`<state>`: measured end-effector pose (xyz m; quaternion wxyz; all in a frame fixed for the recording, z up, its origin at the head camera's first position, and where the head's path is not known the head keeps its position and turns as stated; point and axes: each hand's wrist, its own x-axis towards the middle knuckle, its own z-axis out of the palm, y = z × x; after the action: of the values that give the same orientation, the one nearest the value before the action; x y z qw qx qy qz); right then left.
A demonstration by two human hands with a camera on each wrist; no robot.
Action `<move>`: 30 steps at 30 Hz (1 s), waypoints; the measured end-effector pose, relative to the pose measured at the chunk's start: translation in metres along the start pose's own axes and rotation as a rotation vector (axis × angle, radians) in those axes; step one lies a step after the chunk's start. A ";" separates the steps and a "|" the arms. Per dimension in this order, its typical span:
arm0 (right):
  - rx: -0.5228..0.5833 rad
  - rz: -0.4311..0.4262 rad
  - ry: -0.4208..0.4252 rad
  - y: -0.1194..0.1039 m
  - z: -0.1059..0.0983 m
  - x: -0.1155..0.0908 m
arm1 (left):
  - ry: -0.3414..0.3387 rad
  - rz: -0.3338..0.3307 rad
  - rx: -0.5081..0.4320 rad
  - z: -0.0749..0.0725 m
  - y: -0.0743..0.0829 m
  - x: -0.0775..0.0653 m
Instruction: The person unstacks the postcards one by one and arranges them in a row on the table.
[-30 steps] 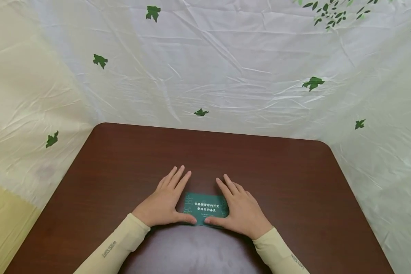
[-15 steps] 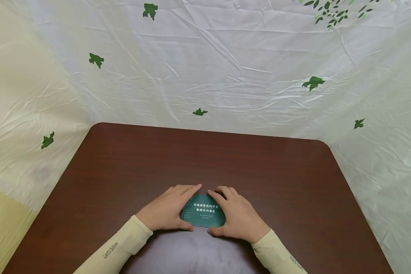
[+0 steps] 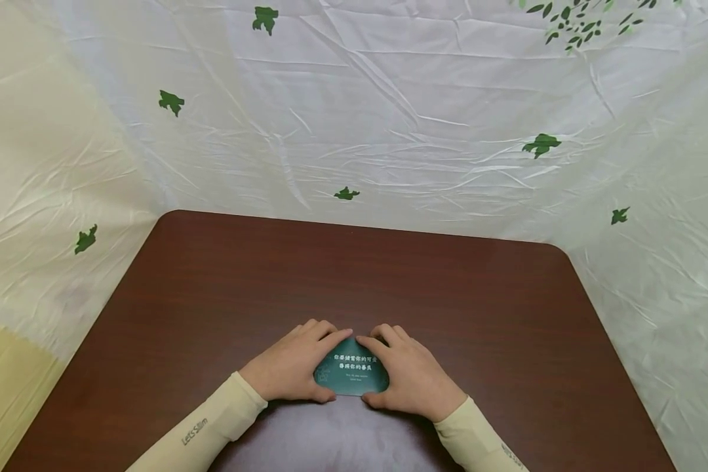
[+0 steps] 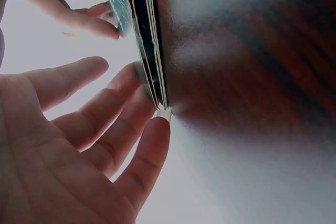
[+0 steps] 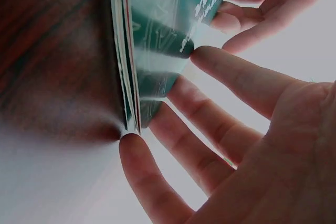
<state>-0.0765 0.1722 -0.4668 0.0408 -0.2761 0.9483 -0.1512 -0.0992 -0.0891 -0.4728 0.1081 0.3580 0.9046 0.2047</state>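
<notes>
1. Booklet [image 3: 351, 377], green with white characters facing the person, lies face up at the table [image 3: 354, 282], near the person and between the two hands; whether its whole underside touches the wood, I cannot tell.
2. Left hand [image 3: 289, 364] curves round the booklet's left end, thumb at the near edge, fingers bent toward the far edge; it holds that end between them.
3. Right hand [image 3: 415, 377] does the same at the right end, thumb low at the near edge, index finger at the far edge.
4. Both index fingertips come close to each other above the writing; the thumbs are farther apart.
5. Thin layered edges show along the booklet's side in both wrist views, with a little fingertip at a corner in each.
6. Pale yellow sleeves [image 3: 197, 429] cover both forearms, dark lettering on each.
7. Behind the dark red-brown table hangs a creased white cloth [image 3: 389, 98] with green leaf prints [image 3: 541, 145].
</notes>
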 end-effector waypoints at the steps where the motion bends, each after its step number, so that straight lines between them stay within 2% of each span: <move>1: 0.005 0.002 -0.005 0.000 0.000 0.000 | -0.002 0.000 0.000 0.000 0.000 -0.001; 10: 0.035 0.035 -0.016 0.002 -0.004 -0.011 | -0.010 0.030 0.015 0.002 0.003 0.003; 18: 0.050 0.017 0.004 -0.002 -0.004 -0.005 | -0.017 -0.009 -0.017 -0.003 0.000 -0.004; 23: 0.037 0.034 0.027 -0.001 -0.009 -0.006 | -0.024 -0.009 -0.043 -0.007 0.000 0.000; 27: 0.014 0.009 0.061 -0.004 -0.014 0.008 | 0.004 -0.022 -0.073 -0.020 -0.007 0.002; 30: 0.002 -0.026 0.066 -0.011 -0.016 0.029 | 0.028 -0.076 -0.084 -0.032 -0.018 -0.002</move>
<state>-0.0982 0.1525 -0.4480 0.0079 -0.2830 0.9454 -0.1616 -0.1195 -0.1123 -0.4519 0.1181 0.3157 0.9095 0.2434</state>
